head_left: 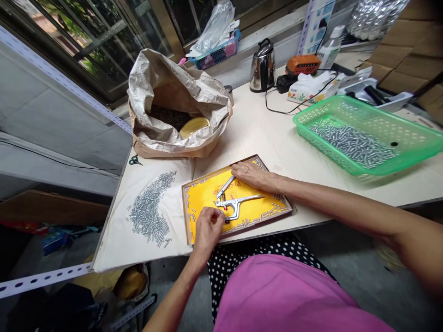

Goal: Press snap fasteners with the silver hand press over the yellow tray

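Observation:
A yellow tray (204,193) with a brown rim lies at the table's front edge. On it rests a metal plier-like hand press (232,201) with two long handles. My left hand (207,229) is pinched closed at the tool's jaw end, on something too small to make out. My right hand (249,174) lies on the tray's far part, fingers curled over the tip of the tool's upper handle. Small metal pieces line the tray's edges.
A heap of small metal pins (149,211) lies on white cloth left of the tray. A crumpled paper sack (176,103) holds dark bits and a yellow bowl. A green basket (367,133) of pins stands at right. Kettle (262,67) and cables behind. Small scissors (135,160).

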